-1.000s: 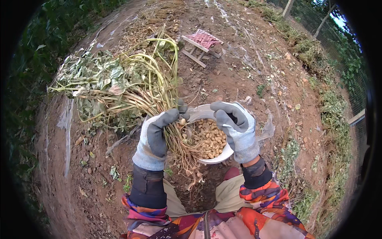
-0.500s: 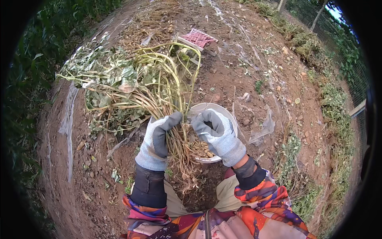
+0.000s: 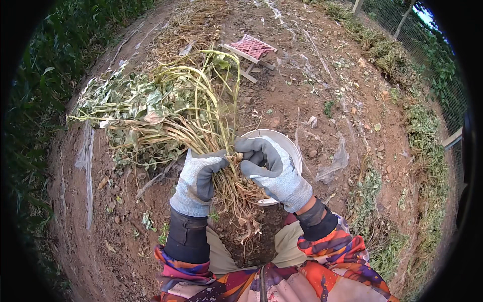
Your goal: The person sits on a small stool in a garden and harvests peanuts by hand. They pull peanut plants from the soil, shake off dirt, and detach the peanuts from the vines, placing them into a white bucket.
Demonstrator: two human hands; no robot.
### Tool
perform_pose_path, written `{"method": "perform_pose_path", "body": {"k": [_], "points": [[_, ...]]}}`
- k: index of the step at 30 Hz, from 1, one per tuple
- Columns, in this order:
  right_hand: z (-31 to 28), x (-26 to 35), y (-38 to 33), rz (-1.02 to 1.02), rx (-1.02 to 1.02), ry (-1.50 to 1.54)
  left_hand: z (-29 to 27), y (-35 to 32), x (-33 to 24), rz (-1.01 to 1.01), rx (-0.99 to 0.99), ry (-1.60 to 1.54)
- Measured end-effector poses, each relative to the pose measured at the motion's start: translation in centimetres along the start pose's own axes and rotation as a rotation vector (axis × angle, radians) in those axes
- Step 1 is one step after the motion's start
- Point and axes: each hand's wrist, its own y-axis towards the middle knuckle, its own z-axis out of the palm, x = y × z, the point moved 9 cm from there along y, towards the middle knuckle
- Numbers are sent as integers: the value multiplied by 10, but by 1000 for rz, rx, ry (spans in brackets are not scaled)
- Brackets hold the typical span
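A bundle of uprooted peanut plants (image 3: 178,128) is gripped at its stems by my left hand (image 3: 196,176), gloved in grey and pale blue. The leafy tops spread to the far left, and the thin roots (image 3: 246,221) hang down between my knees. My right hand (image 3: 274,171), in a matching glove, is closed in a pinch at a small peanut pod (image 3: 239,156) beside the stems. Partly behind that hand stands a white bucket (image 3: 297,151); the roots and my right hand hide most of what is inside.
A small folding stool (image 3: 251,48) with a pink woven seat stands ahead on the soil. Scraps of plastic film (image 3: 334,163) lie to the right and left. Pulled plants (image 3: 387,53) line the right side by a wire fence (image 3: 453,90). Tall green crops (image 3: 45,75) border the left.
My right hand has shifted slightly left, up to the stems, and a pod now shows at its fingertips. The bundle has tilted a little, its roots swinging right across the bucket's near side.
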Motion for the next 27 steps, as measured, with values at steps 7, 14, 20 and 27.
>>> {"method": "perform_pose_path", "body": {"k": [7, 14, 20, 27], "points": [[3, 31, -1, -305, -30, -491, -14, 6, 7, 32, -88, 176], [1, -9, -2, 139, 87, 200, 1, -3, 10, -28, 116, -135], [-2, -13, -3, 289, 7, 562, 1, -3, 15, -77, 203, -296], [-36, -29, 10, 133, -262, 213, 2, 0, 13, -58, 136, -168]]}}
